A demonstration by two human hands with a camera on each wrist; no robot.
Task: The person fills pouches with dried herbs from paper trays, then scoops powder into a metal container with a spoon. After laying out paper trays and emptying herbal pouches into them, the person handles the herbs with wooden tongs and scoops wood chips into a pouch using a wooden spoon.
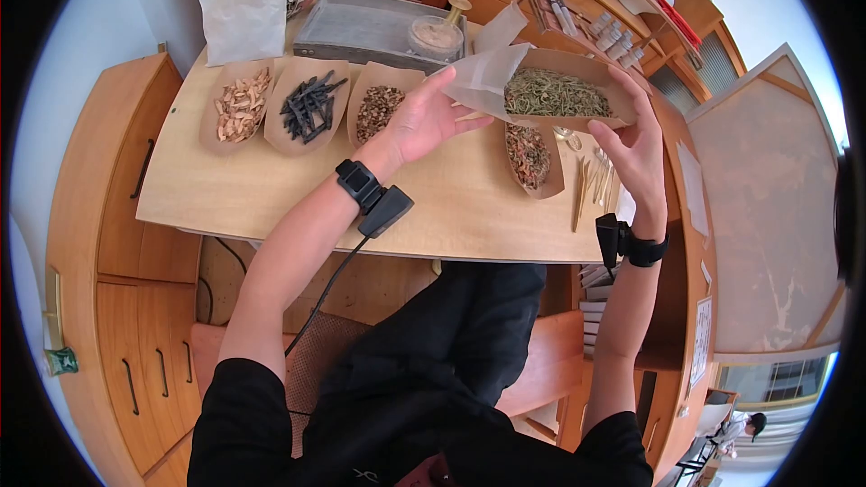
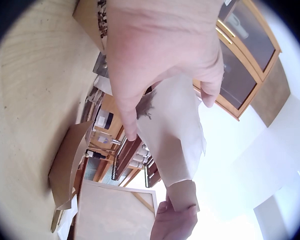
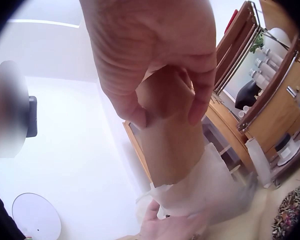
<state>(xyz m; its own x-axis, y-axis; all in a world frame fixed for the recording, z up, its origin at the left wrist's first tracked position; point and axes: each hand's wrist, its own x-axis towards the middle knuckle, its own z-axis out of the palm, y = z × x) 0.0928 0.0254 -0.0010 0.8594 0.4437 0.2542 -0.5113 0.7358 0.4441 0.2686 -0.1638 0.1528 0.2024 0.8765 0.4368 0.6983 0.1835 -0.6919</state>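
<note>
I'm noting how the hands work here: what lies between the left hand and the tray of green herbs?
A white pouch lies between the left hand and the tray, as the head view shows.

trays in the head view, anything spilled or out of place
Nothing stands out: the right hand holds the herb tray above the table, the other four trays rest on it, and no spill shows around them.

wall: pale | drawers: wooden, dark handles | table: light wood | cabinet: glass-doored | light: bright
</note>
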